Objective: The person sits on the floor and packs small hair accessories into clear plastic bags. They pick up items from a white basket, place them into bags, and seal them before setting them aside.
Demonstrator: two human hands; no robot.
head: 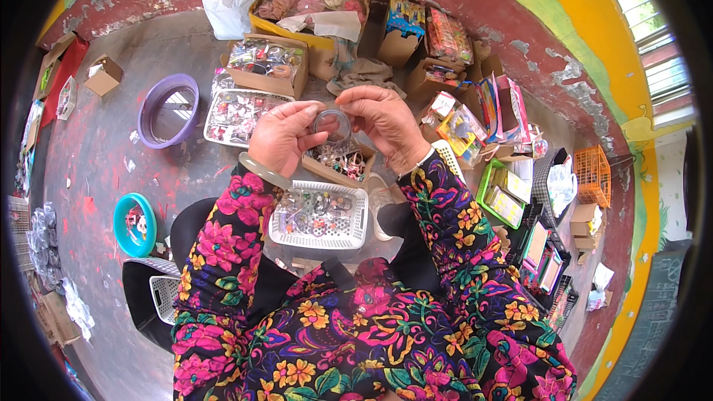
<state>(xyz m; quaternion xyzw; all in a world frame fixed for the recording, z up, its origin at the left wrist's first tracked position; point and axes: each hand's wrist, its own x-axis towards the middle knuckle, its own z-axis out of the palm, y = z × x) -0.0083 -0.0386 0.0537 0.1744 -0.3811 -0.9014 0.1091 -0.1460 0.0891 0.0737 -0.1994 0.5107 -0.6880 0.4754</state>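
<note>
My left hand (285, 135) holds a clear, ring-shaped item (332, 126) between thumb and fingers; whether it is a coil of cord or a round plastic piece is hard to tell. At its upper right edge is my right hand (384, 123), thumb and fingers drawn together. Whether they grip the ring or something thin is not visible. Below the hands, a cardboard box (365, 172) contains small trinkets. Closer to my body stands a white perforated plastic basket (359, 234) with small packaged accessories. Another white basket (209, 132), filled with bagged items, sits beyond my left hand.
A purple basin (146, 133) and a turquoise basin (118, 228) stand on the floor at left. Cardboard boxes of packaged goods (298, 75) line the far side. A green basket (483, 195), a black crate (562, 256) and an orange crate (593, 175) are at right.
</note>
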